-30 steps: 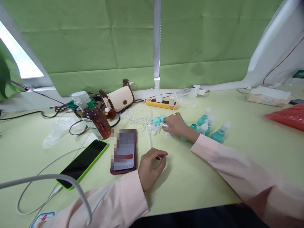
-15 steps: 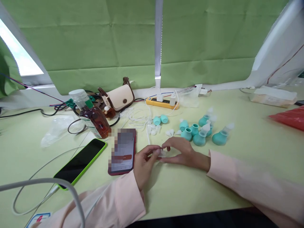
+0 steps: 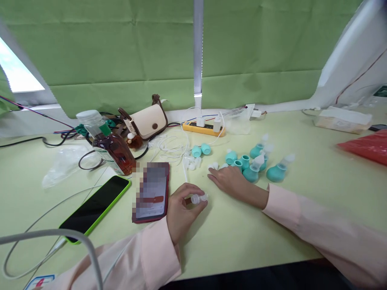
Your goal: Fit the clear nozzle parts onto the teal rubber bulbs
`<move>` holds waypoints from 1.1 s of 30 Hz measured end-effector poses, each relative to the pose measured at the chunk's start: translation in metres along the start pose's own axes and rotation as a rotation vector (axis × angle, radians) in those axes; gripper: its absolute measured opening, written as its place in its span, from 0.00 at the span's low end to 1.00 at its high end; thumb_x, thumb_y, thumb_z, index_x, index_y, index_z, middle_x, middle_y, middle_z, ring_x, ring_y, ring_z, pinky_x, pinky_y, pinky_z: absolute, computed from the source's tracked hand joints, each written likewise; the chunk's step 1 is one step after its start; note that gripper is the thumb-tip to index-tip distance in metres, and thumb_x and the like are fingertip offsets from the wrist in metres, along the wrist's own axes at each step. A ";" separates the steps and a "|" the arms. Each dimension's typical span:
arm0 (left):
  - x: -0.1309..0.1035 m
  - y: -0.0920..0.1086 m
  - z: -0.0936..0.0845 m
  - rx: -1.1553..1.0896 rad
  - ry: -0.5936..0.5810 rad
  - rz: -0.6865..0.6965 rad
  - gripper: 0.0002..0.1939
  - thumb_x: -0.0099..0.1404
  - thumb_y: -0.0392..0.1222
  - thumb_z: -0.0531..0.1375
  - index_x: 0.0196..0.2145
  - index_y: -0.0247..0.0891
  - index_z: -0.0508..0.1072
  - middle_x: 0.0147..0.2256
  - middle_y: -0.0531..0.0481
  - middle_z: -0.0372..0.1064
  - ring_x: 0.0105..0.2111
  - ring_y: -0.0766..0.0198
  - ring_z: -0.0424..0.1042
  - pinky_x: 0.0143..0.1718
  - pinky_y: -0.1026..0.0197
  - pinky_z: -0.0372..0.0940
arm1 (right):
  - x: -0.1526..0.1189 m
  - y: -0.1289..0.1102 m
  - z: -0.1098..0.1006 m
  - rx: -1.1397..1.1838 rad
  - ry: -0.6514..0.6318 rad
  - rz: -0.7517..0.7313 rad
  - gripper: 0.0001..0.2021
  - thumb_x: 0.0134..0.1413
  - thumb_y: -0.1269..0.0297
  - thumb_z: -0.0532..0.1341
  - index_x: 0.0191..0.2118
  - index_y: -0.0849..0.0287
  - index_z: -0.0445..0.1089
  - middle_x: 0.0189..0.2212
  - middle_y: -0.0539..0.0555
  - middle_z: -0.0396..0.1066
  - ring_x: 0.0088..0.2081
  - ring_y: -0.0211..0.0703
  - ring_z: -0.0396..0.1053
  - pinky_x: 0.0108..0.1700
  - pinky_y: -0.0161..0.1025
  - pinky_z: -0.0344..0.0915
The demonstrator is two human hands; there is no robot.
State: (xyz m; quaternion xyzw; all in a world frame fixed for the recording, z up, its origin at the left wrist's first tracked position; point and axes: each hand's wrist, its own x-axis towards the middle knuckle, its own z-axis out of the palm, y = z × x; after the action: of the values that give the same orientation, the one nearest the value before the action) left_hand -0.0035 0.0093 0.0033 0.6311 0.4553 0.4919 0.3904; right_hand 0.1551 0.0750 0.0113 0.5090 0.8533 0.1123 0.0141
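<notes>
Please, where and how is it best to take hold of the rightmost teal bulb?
Probably by the rounded body of the rightmost teal bulb, coming from the near right side. The body is the widest part; its translucent tip is narrow and slants up to the right, and other teal bulbs stand to its left.

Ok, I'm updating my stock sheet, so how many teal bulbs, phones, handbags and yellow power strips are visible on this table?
Teal bulbs: 9
Phones: 2
Handbag: 1
Yellow power strip: 1
Total: 13

The small fitting (image 3: 198, 198) looks like glossy plastic, the teal bulbs (image 3: 275, 173) rubbery, the tabletop (image 3: 256, 237) smooth.
</notes>
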 end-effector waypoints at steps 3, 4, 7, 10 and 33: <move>0.000 -0.001 0.000 0.025 -0.003 0.009 0.05 0.49 0.32 0.59 0.27 0.36 0.72 0.31 0.48 0.63 0.32 0.65 0.65 0.29 0.66 0.62 | 0.003 -0.001 0.001 -0.006 -0.009 0.007 0.17 0.58 0.62 0.41 0.38 0.61 0.64 0.24 0.59 0.68 0.27 0.46 0.67 0.23 0.34 0.46; -0.001 -0.001 0.000 0.028 -0.004 0.010 0.05 0.49 0.32 0.59 0.27 0.37 0.72 0.31 0.48 0.63 0.32 0.65 0.65 0.29 0.66 0.62 | 0.005 -0.001 0.002 -0.007 -0.013 0.005 0.16 0.57 0.63 0.41 0.37 0.61 0.64 0.24 0.59 0.68 0.27 0.46 0.67 0.23 0.34 0.47; -0.001 -0.001 0.000 0.011 -0.010 0.001 0.06 0.49 0.32 0.58 0.28 0.36 0.71 0.31 0.48 0.63 0.32 0.65 0.65 0.30 0.65 0.63 | 0.007 0.002 0.003 -0.006 -0.021 0.001 0.15 0.57 0.66 0.42 0.34 0.62 0.64 0.24 0.59 0.67 0.26 0.45 0.66 0.22 0.35 0.46; -0.002 0.000 0.000 -0.027 -0.005 -0.046 0.07 0.49 0.32 0.59 0.29 0.36 0.69 0.31 0.50 0.64 0.31 0.66 0.65 0.30 0.65 0.63 | 0.009 0.005 0.002 0.005 -0.018 -0.004 0.12 0.55 0.68 0.44 0.33 0.62 0.63 0.22 0.57 0.66 0.23 0.43 0.65 0.21 0.34 0.45; -0.001 0.001 0.002 -0.019 -0.031 -0.108 0.06 0.47 0.34 0.60 0.27 0.35 0.69 0.29 0.49 0.65 0.28 0.67 0.65 0.25 0.68 0.62 | -0.023 -0.001 -0.007 1.661 -0.120 0.025 0.09 0.36 0.64 0.63 0.27 0.64 0.71 0.23 0.53 0.70 0.23 0.35 0.66 0.29 0.35 0.64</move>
State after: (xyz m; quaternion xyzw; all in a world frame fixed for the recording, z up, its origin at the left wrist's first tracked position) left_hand -0.0016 0.0078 0.0034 0.6094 0.4777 0.4647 0.4294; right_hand 0.1649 0.0530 0.0160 0.3683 0.6508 -0.5808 -0.3218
